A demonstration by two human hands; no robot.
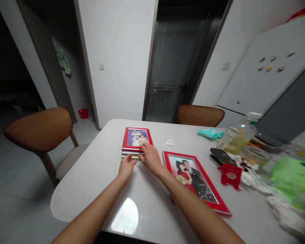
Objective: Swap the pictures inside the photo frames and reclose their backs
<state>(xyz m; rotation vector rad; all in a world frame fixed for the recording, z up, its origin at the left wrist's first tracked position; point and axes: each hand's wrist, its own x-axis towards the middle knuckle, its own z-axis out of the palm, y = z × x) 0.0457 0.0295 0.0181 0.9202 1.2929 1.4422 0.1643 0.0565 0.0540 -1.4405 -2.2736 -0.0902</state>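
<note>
A small red picture frame (125, 139) with a photo lies at the far middle of the table, on top of at least one other frame whose silvery and green edge (127, 156) shows below it. My left hand (127, 166) touches the near edge of this stack, its fingers curled. My right hand (150, 156) rests at the right near corner of the stack, fingertips on the red frame. A larger red picture frame (205, 179) with a photo of two people lies flat to the right, partly under my right forearm.
Crumpled white tissue (170, 142) lies beyond the large frame. At the right are a teal packet (210, 133), a bottle (240, 134), a black phone (222, 156), a red card (230, 175) and a green bag (292, 179). Brown chairs (40, 130) stand around the table (91, 189).
</note>
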